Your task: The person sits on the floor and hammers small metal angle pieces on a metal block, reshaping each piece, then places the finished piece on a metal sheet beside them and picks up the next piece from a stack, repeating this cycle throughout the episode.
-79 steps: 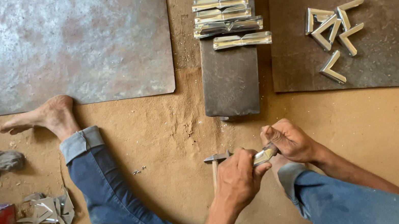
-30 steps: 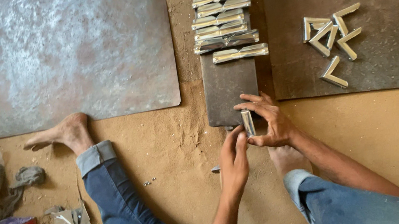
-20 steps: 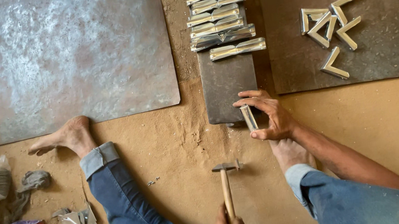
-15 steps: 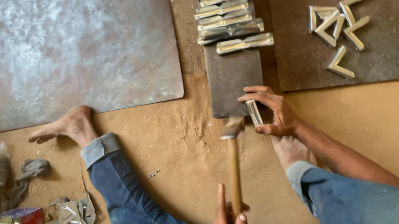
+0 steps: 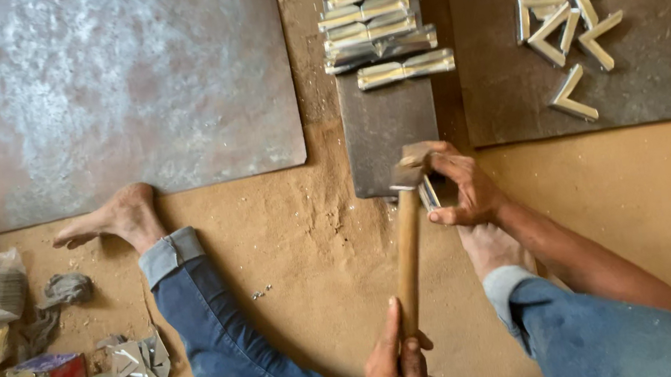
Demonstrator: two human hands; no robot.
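left hand (image 5: 395, 368) grips hammer (image 5: 407, 235) handle | right hand (image 5: 460, 183) pinches metal piece (image 5: 429, 193), partly hidden, on dark block (image 5: 385, 134) | stacked strips (image 5: 373, 11) behind

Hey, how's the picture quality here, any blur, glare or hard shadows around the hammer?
Head view: soft, even light, no hard shadows; the hammer head looks slightly motion-blurred, the left hand and right hand fairly sharp; mild shine on the metal strips; the far-left clutter is dim.
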